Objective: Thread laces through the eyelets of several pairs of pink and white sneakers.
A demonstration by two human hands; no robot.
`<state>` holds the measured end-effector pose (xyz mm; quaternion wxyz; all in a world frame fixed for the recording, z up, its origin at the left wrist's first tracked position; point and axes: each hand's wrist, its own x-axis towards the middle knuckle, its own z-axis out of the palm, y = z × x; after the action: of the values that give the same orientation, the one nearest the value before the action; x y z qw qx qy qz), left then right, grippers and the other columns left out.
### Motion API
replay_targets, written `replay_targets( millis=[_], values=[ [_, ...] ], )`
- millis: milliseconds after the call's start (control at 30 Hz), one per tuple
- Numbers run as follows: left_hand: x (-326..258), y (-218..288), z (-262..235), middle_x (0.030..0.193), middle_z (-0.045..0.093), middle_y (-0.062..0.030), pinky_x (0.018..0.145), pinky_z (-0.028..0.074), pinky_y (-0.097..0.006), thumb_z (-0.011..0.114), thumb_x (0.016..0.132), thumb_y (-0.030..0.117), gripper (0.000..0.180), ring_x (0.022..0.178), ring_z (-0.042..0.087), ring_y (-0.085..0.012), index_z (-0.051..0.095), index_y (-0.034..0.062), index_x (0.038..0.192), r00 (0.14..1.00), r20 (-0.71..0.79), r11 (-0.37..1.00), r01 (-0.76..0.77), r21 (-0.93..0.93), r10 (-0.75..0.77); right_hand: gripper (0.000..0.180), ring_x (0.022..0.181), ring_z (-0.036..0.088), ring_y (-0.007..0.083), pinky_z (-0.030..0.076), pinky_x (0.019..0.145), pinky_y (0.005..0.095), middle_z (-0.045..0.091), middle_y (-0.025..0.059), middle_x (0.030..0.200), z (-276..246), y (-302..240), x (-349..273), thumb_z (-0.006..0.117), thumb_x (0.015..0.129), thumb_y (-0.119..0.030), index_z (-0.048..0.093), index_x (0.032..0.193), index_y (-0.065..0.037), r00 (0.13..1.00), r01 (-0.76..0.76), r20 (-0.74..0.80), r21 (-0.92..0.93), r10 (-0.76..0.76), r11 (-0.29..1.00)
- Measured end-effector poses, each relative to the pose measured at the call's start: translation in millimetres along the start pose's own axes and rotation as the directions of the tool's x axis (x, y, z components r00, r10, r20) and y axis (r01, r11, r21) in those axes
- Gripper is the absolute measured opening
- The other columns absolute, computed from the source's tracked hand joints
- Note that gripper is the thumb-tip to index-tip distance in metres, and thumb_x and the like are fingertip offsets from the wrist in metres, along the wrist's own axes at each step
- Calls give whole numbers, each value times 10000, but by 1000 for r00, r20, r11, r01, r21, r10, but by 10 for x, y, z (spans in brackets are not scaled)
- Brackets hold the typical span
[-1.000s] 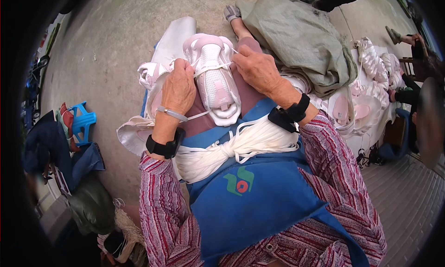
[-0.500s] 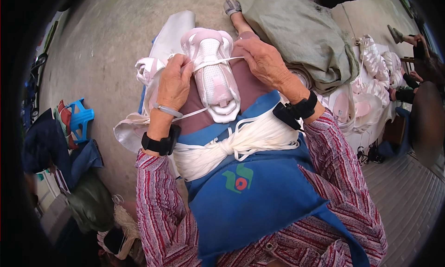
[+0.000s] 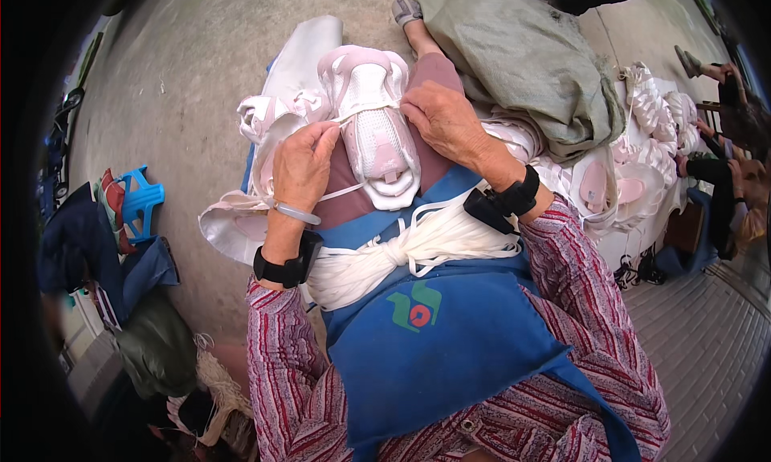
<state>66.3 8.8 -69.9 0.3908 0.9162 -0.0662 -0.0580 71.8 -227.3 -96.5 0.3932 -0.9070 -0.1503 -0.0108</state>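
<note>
A pink-and-white shoe upper (image 3: 384,145) lies across my thighs, its mesh panel facing up. One white shoelace (image 3: 371,109) crosses it from side to side. My left hand (image 3: 303,165) is closed left of the upper, pinching the lace between thumb and forefinger. At the opposite edge, the fingers of my right hand (image 3: 446,123) are pinched on the lace close to the upper; their tips are partly hidden. A loose stretch of lace runs from near my left wrist toward the upper's lower end. On my blue apron (image 3: 442,358) rests a tied bundle of white laces (image 3: 409,241).
More pink-and-white uppers (image 3: 269,117) lie left of my lap, and others (image 3: 614,185) are piled at the right. A grey-green cloth (image 3: 522,61) spreads ahead on the right. A blue plastic stool (image 3: 143,203) stands left. Other people sit at the far right.
My right hand has come in closer to the upper, and my left hand has moved slightly down. The lace lies closer across the upper. A person at the far right has shifted.
</note>
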Motion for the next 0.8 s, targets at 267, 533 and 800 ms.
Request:
replay_targets(
  millis=[267, 533, 800],
  values=[
    [149, 45, -25, 732, 639, -63, 572, 499, -257, 548, 947, 262, 274, 708, 632, -130, 648, 30, 1053, 992, 90, 994, 86, 69, -92, 168, 821, 588, 361, 466, 757, 410, 604, 179, 853, 8, 8, 107, 568, 894, -160, 642, 885, -10, 999, 28, 43, 9, -29, 1000],
    [283, 23, 28, 869, 637, -204, 741, 465, -422, 537, 897, 197, 216, 832, 604, -379, 626, 0, 907, 998, 68, 1000, 6, -9, -5, 171, 807, 598, 353, 470, 737, 404, 621, 183, 833, -75, 29, 216, 575, 877, -149, 642, 870, 8, 983, 105, 153, -5, -103, 994],
    [411, 54, 93, 880, 619, -209, 769, 459, -434, 537, 879, 169, 204, 841, 593, -385, 611, -20, 872, 998, 54, 997, -16, 81, 11, 191, 730, 593, 341, 465, 681, 388, 620, 188, 778, -79, 64, 291, 580, 873, -166, 634, 843, 15, 976, 0, 216, 109, -24, 994]
  ],
)
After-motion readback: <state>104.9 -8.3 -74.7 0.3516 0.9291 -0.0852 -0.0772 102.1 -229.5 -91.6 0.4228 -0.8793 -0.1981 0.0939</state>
